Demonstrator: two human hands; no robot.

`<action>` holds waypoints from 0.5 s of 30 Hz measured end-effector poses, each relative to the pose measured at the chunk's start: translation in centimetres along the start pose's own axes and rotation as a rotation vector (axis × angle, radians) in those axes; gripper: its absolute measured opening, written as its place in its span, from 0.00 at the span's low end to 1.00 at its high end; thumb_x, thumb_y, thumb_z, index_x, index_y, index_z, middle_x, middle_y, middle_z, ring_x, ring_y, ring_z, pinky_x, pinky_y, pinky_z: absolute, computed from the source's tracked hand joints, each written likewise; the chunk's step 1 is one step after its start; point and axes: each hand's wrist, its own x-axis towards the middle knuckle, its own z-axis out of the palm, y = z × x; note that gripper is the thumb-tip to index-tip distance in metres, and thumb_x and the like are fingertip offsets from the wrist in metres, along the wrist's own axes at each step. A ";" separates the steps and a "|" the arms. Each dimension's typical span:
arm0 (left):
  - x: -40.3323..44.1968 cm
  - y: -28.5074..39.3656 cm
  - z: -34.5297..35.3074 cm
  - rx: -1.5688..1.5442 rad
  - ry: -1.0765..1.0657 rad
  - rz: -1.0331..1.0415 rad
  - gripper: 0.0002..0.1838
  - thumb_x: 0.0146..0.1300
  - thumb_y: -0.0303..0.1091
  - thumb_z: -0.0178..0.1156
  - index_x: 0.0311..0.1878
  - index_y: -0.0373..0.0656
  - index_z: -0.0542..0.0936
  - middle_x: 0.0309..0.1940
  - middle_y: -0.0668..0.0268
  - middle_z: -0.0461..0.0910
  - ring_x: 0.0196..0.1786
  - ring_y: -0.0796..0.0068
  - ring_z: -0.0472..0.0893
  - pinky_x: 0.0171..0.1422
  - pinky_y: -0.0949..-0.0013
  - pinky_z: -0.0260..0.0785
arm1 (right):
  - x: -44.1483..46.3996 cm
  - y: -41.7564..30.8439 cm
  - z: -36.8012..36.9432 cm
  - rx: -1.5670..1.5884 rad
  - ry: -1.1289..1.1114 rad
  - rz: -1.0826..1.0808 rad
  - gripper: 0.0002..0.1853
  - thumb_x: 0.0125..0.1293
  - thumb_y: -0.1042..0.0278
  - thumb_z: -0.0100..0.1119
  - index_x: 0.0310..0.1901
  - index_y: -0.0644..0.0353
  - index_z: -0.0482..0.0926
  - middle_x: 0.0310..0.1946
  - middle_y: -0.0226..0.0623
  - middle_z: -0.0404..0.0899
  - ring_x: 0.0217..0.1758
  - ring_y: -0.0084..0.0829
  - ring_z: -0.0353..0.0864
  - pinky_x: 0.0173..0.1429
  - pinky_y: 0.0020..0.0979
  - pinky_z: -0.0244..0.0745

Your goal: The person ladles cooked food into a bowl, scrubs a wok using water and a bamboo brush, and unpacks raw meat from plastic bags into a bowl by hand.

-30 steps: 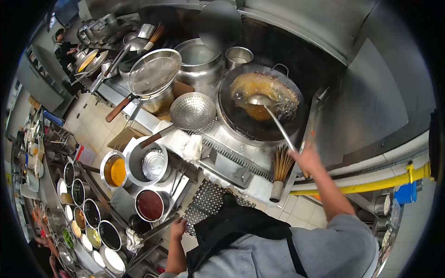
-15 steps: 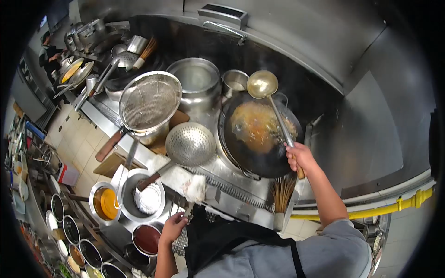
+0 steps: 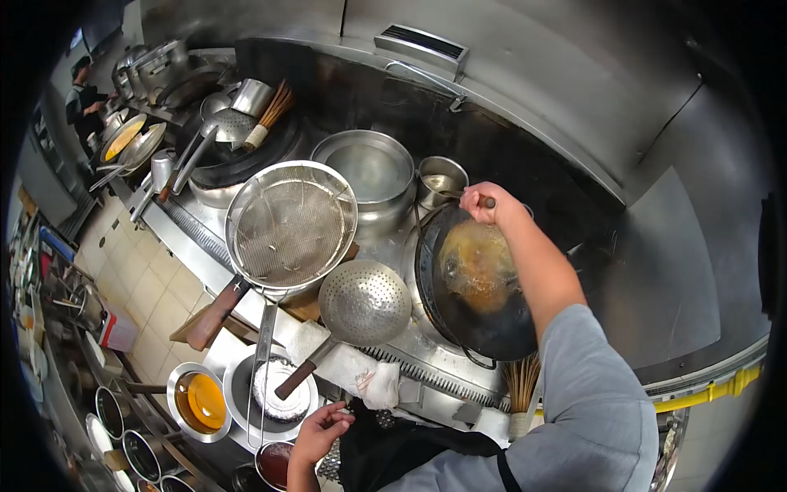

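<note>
My right hand [image 3: 485, 205] is closed around the wooden-ended handle of a ladle. The ladle's bowl [image 3: 438, 184] dips into a small metal pot [image 3: 452, 166] behind the wok. Under my right forearm, the black wok [image 3: 443, 324] holds bubbling brownish liquid [image 3: 478, 266], partly covered by the arm. My left hand [image 3: 320, 436] hovers low at the counter's front edge, fingers loosely bent and apart, holding nothing. Close to it are a bowl of white powder [image 3: 279, 389] and a container of dark red sauce [image 3: 274, 463].
A mesh strainer [image 3: 287, 221] and a perforated skimmer [image 3: 366, 302] lie left of the wok, by a large water pot [image 3: 369, 168]. A bamboo brush [image 3: 520, 384] stands at the front. Orange liquid [image 3: 205, 402] fills a bowl at left. A person [image 3: 84, 107] stands far off.
My right hand has moved up and away from me, and the ladle has gone from above the wok into the small pot. My left hand stays low. The view has shifted.
</note>
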 end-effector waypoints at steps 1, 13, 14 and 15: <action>0.5 0.1 0.0 0.001 -0.008 0.007 0.26 0.64 0.26 0.64 0.64 0.31 0.70 0.44 0.61 0.84 0.47 0.77 0.80 0.54 0.74 0.72 | -0.1 -0.3 -0.4 -0.001 -0.002 -0.011 0.11 0.70 0.69 0.49 0.41 0.72 0.67 0.19 0.26 0.65 0.13 0.17 0.68 0.17 0.18 0.70; 3.1 0.4 -0.4 0.075 -0.156 -0.049 0.17 0.65 0.30 0.62 0.55 0.35 0.77 0.28 0.69 0.80 0.29 0.82 0.80 0.33 0.77 0.72 | -6.0 11.8 -3.3 -1.874 0.774 -1.058 0.22 0.60 0.66 0.55 0.56 0.65 0.75 0.52 0.59 0.78 0.58 0.53 0.77 0.62 0.43 0.71; 3.2 0.2 -0.5 0.160 -0.222 -0.132 0.16 0.65 0.32 0.63 0.54 0.36 0.78 0.27 0.70 0.80 0.28 0.83 0.79 0.33 0.78 0.71 | -5.2 11.7 -3.4 -1.835 0.586 -1.203 0.21 0.58 0.65 0.57 0.53 0.62 0.77 0.49 0.59 0.79 0.56 0.55 0.77 0.61 0.43 0.71; 3.2 0.1 -0.7 0.245 -0.286 -0.218 0.16 0.65 0.33 0.63 0.53 0.37 0.79 0.27 0.71 0.80 0.28 0.84 0.79 0.32 0.78 0.70 | -4.3 12.1 -2.5 -1.848 0.548 -1.239 0.20 0.57 0.65 0.57 0.52 0.64 0.76 0.48 0.59 0.79 0.55 0.56 0.77 0.61 0.44 0.71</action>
